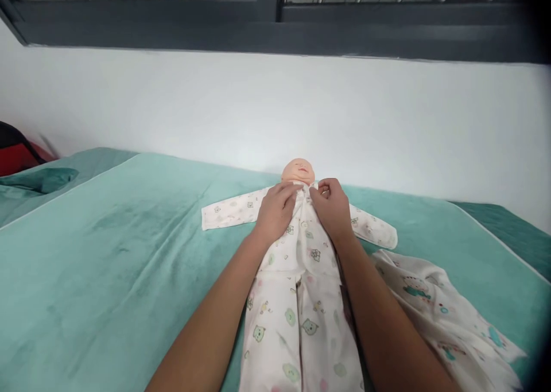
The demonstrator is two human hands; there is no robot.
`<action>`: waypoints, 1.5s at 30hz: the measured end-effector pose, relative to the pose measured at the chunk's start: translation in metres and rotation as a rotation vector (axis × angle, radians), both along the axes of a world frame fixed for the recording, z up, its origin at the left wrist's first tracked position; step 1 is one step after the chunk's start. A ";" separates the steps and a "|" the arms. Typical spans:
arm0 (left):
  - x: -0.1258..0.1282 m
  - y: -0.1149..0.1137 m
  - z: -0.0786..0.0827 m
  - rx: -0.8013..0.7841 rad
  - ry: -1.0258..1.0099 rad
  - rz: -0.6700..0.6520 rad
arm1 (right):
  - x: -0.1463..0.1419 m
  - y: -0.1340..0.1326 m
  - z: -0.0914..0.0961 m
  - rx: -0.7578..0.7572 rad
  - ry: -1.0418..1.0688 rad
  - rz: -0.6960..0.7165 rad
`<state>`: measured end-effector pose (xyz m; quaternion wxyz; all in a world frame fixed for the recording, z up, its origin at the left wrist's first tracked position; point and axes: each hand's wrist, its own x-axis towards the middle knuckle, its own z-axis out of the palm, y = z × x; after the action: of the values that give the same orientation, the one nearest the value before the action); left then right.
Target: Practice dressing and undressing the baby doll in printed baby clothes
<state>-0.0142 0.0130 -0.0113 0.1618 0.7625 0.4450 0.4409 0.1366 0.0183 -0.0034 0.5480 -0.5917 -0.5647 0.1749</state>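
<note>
A baby doll lies on its back, its head (298,171) showing above the collar of a white baby outfit (297,254) printed with green and pink animals. The outfit's sleeves are spread to both sides, and its two legs run down toward me. At the left of the collar, my left hand (278,209) has its fingers pressed together on the cloth. Opposite it, my right hand (333,207) is closed, thumb and forefinger pinching the collar edge. What fastening lies between the fingertips is too small to make out.
Another white printed baby garment (447,317) lies crumpled to the right of my right forearm. Green plush sheet (107,266) covers the surface underneath. A white wall (215,105) rises behind the doll's head, below a dark window frame (172,27). A red and black object (17,154) stands far left.
</note>
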 end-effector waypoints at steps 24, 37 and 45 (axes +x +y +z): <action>-0.015 -0.026 -0.003 -0.030 0.049 -0.072 | -0.003 -0.050 0.003 -0.092 0.050 0.120; -0.009 -0.023 -0.005 0.029 0.255 -0.035 | -0.002 -0.045 -0.008 -0.093 -0.131 0.082; -0.008 -0.020 -0.003 -0.001 0.265 -0.043 | -0.002 -0.031 -0.009 -0.083 -0.030 0.026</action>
<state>-0.0219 -0.0070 -0.0146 0.1114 0.8232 0.4464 0.3327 0.1348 -0.0130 -0.0121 0.5122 -0.6090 -0.5728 0.1964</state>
